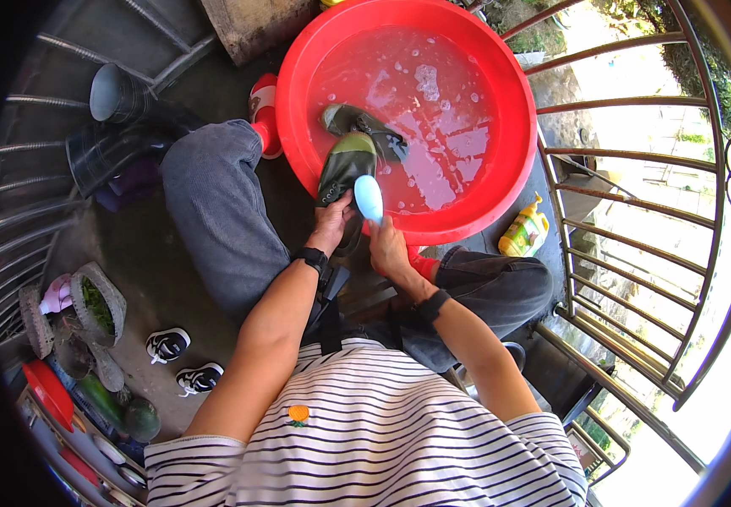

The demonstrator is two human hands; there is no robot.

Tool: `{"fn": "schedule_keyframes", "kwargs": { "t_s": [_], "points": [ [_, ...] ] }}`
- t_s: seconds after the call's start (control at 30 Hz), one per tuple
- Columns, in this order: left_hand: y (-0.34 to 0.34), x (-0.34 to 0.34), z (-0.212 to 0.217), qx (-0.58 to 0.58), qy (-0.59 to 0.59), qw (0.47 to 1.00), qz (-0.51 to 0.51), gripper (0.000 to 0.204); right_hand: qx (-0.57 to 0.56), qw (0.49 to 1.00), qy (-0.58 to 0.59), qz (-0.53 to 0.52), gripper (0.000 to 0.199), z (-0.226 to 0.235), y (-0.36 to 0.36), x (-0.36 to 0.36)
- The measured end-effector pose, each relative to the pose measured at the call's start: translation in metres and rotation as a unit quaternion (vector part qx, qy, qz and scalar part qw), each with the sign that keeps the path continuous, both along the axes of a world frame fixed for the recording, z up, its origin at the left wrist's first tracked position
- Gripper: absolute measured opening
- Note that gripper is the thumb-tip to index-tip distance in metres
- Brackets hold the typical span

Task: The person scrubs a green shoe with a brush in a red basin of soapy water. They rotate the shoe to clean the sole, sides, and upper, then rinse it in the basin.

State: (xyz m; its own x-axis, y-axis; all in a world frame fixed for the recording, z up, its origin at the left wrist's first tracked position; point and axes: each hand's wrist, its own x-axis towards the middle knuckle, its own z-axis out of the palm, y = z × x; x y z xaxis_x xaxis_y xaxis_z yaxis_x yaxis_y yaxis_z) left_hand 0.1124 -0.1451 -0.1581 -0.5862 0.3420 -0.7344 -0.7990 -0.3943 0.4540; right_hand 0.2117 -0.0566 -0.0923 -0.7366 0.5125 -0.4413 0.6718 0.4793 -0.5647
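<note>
A dark green lace-up shoe [344, 173] with a lighter green toe is gripped by my left hand [331, 226], over the near rim of a large red basin [298, 150]. My right hand [389, 249] is closed round the handle of a light blue brush [369, 198]. The brush's smooth back faces up, and its head overlaps the side of the shoe; its bristles are hidden. Behind the held shoe, a second dark green shoe [365, 125] lies partly sunk in the cloudy, bubbly water [433, 93].
Right of the basin stands a yellow bottle [524, 232] near a metal railing [636, 198]. Black rubber boots [107, 152] lie at the left. Black-and-white sneakers [168, 344] rest on the floor, with stone planters [99, 304] beyond. My bent knees flank the basin's near side.
</note>
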Motion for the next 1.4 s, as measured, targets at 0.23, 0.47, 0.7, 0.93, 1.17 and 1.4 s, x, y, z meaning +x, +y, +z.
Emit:
{"fn": "schedule_keyframes", "kwargs": {
  "t_s": [0.23,0.47,0.7,0.93,1.17,1.4],
  "points": [
    [0.000,-0.002,0.008,-0.026,-0.006,1.000,-0.008,0.024,0.069,0.996,0.051,0.006,0.037,-0.018,0.019,-0.049],
    [0.001,0.001,0.011,0.010,0.007,1.000,0.012,0.029,-0.005,1.000,0.014,0.020,0.037,0.001,0.002,0.000],
    [0.001,-0.004,0.007,-0.012,0.003,1.000,-0.012,0.025,0.013,0.999,0.027,-0.016,0.037,-0.021,0.013,-0.041],
    [0.000,0.001,0.005,0.011,0.008,1.000,0.003,0.029,-0.047,0.998,-0.029,0.009,0.039,-0.005,0.004,0.004],
    [-0.002,-0.002,0.003,-0.005,0.017,1.000,-0.013,0.029,0.062,0.996,0.068,-0.004,0.039,-0.022,0.015,-0.057],
    [0.000,0.001,0.007,0.027,0.037,0.999,-0.007,0.025,-0.032,0.992,-0.121,0.034,0.041,0.001,0.006,0.003]
  ]
}}
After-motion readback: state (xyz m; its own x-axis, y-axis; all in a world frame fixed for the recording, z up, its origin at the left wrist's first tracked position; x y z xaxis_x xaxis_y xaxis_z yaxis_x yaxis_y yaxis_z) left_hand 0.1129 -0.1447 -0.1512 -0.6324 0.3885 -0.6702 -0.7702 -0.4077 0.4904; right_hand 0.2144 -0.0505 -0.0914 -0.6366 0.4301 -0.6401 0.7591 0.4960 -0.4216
